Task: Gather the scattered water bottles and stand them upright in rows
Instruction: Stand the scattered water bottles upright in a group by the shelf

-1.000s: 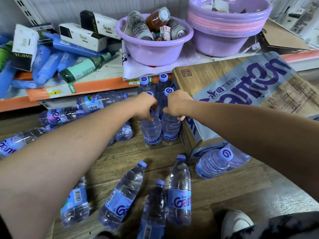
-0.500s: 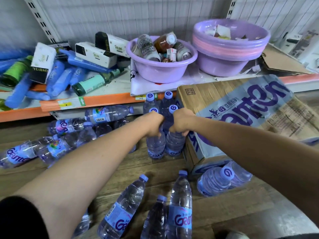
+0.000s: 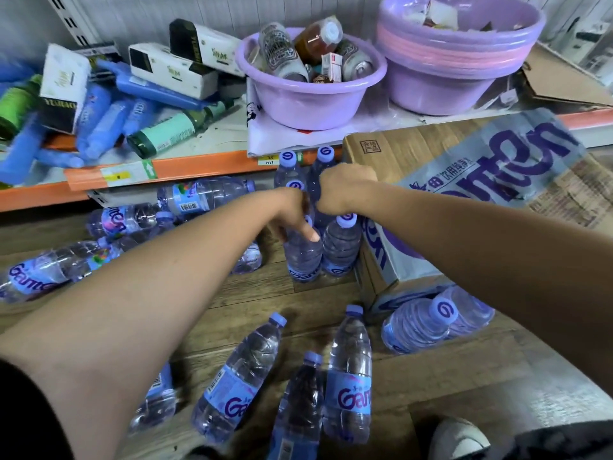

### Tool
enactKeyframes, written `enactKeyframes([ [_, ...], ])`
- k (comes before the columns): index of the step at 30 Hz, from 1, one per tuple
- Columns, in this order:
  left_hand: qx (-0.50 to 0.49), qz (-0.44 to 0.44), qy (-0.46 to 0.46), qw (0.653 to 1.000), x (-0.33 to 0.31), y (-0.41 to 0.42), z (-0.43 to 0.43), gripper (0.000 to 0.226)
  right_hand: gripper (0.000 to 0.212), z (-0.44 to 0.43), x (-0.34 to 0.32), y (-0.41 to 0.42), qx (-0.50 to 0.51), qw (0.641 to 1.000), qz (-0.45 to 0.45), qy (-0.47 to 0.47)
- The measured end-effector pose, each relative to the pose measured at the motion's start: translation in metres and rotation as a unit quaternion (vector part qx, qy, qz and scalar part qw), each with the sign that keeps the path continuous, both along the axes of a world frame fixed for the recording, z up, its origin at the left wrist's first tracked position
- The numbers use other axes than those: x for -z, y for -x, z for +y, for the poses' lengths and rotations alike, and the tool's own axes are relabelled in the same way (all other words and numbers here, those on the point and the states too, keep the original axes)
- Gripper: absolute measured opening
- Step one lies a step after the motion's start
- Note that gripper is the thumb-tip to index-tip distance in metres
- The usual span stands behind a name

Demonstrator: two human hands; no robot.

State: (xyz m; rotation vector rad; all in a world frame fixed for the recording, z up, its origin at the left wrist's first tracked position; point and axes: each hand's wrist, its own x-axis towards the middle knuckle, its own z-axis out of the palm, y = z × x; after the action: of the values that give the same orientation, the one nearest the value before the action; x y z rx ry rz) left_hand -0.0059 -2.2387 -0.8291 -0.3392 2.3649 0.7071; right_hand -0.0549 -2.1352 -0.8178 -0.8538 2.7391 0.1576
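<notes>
Several clear water bottles with purple caps stand upright in a tight block on the wooden floor beside a cardboard box [image 3: 391, 154]. My left hand [image 3: 292, 212] covers the top of the front left bottle [image 3: 303, 257], one finger pointing down its shoulder. My right hand [image 3: 345, 189] hovers curled just above the front right bottle [image 3: 341, 247], whose cap shows free below it; its fingers are hidden from me. More bottles lie scattered: three near my feet [image 3: 237, 380], several at the left under the shelf [image 3: 205, 197], and two by the box's corner [image 3: 418, 327].
An orange-edged shelf [image 3: 199, 167] runs across the back with blue bottles, cartons and two purple basins [image 3: 311, 101] holding odds and ends. The box blocks the right side. My shoe [image 3: 457, 439] is at the bottom right.
Both hands gripped the tops of the two front bottles before. Now my right hand has lifted off its bottle, leaving the cap showing, and my left hand has loosened.
</notes>
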Motion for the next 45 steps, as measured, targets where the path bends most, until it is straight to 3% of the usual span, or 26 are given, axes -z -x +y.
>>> enactKeyframes([
  [2, -0.051, -0.011, -0.052, 0.997, -0.003, 0.002, -0.020, 0.049, 0.025, -0.009, -0.005, 0.000, -0.003, 0.994, 0.061, 0.088],
  [4, -0.098, 0.006, -0.049, 0.994, -0.005, 0.003, -0.046, 0.036, 0.028, -0.019, -0.006, -0.001, -0.010, 0.984, 0.064, 0.165],
  [8, -0.034, 0.072, 0.213, 0.974, 0.006, -0.013, -0.097, 0.042, 0.026, -0.048, 0.007, -0.011, -0.049, 0.966, -0.002, 0.255],
  [12, -0.068, 0.101, 0.263, 0.957, 0.030, -0.029, -0.134, 0.047, 0.038, -0.088, 0.027, -0.025, -0.071, 0.974, -0.076, 0.200],
  [15, -0.077, 0.138, 0.275, 0.948, 0.050, -0.027, -0.145, 0.049, 0.049, -0.120, 0.047, -0.033, -0.023, 0.971, -0.160, 0.176],
  [21, 0.028, 0.212, 0.295, 0.931, 0.085, -0.004, -0.144, 0.053, 0.052, -0.164, 0.095, -0.030, 0.137, 0.936, -0.248, 0.211],
  [24, 0.029, 0.256, 0.299, 0.919, 0.105, -0.001, -0.152, 0.051, 0.056, -0.168, 0.120, -0.029, 0.207, 0.910, -0.263, 0.244],
  [28, 0.108, 0.336, 0.359, 0.864, 0.131, 0.000, -0.160, 0.055, 0.050, -0.172, 0.156, -0.036, 0.234, 0.898, -0.273, 0.254],
  [32, 0.120, 0.255, 0.359, 0.890, 0.144, 0.008, -0.154, 0.061, 0.069, -0.172, 0.174, -0.035, 0.242, 0.891, -0.290, 0.253],
  [35, 0.106, 0.274, 0.398, 0.869, 0.148, 0.016, -0.144, 0.057, 0.081, -0.173, 0.179, -0.028, 0.232, 0.895, -0.285, 0.253],
  [38, 0.108, 0.245, 0.417, 0.869, 0.146, 0.026, -0.141, 0.039, 0.064, -0.174, 0.180, -0.025, 0.193, 0.920, -0.274, 0.203],
  [40, 0.104, 0.242, 0.397, 0.879, 0.140, 0.024, -0.143, 0.026, 0.069, -0.178, 0.181, -0.027, 0.191, 0.925, -0.291, 0.151],
  [42, 0.133, 0.278, 0.417, 0.855, 0.137, 0.016, -0.146, 0.017, 0.084, -0.184, 0.185, -0.032, 0.208, 0.923, -0.301, 0.115],
  [45, 0.171, 0.342, 0.441, 0.812, 0.124, 0.008, -0.150, 0.011, 0.086, -0.188, 0.182, -0.038, 0.214, 0.922, -0.304, 0.110],
])
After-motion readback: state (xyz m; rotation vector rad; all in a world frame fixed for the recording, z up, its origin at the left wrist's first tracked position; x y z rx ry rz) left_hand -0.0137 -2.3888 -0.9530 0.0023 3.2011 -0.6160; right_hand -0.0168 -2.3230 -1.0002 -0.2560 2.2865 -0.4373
